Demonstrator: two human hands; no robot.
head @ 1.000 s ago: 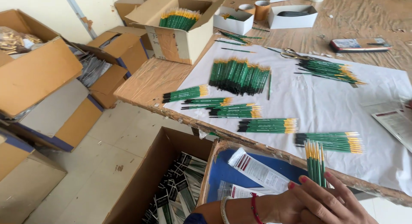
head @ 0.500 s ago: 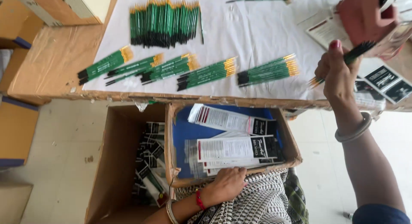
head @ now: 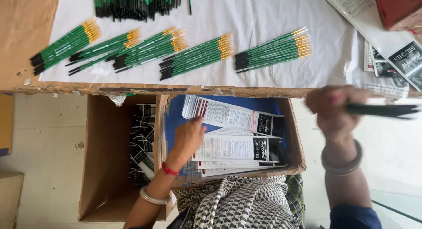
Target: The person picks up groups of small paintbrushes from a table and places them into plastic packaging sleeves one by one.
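My left hand (head: 188, 139) rests in the shallow cardboard tray (head: 295, 145) on my lap, fingers loosely apart on the flat printed paper sleeves (head: 235, 147), steadying the stack; my right hand (head: 334, 110), blurred, has its fingers clamped on a small bunch of dark-handled brushes (head: 382, 110). Beyond, on the white-papered counter (head: 263, 14), lie five sorted bundles of green gold-ferruled brushes (head: 198, 55); beyond them a larger heap (head: 136, 3).

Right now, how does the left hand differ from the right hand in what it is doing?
The left hand reaches down into the blue-lined cardboard box and rests on the printed flat sleeves, while the right hand is raised beside the table edge. The left hand holds nothing, fingers open; the right hand's grip is closed on dark slim brushes. The left looks sharp, the right blurred. Both wear wrist bangles.
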